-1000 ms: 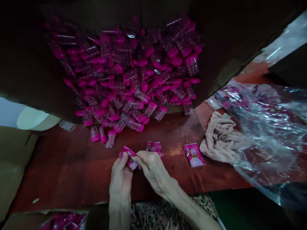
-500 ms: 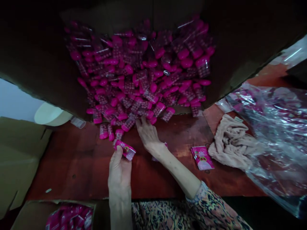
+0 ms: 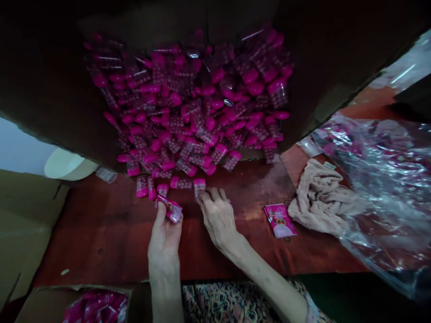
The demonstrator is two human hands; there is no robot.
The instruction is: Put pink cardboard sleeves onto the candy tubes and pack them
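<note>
My left hand [image 3: 164, 231] pinches a small pink printed sachet [image 3: 169, 208] above a reddish wooden table [image 3: 101, 233]. My right hand [image 3: 217, 213] lies just to its right, fingers curled on a clear pink-capped vial [image 3: 199, 186] pulled from the heap. That heap of pink-capped vials [image 3: 188, 103] full of pink beads spills from a big cardboard box [image 3: 40, 89] lying on its side at the back of the table. Another pink sachet [image 3: 280, 220] lies flat to the right of my right hand.
A crumpled beige cloth [image 3: 319, 202] and a large clear plastic bag [image 3: 380, 179] lie at the right. A white roll [image 3: 65, 165] sits at the left beside a brown carton [image 3: 23, 224]. An open box of pink packets [image 3: 90, 305] stands at the bottom left.
Both hands first worked the sachet together. My right hand then reached into the vial heap and has now drawn back toward me with a vial. The left hand kept the sachet.
</note>
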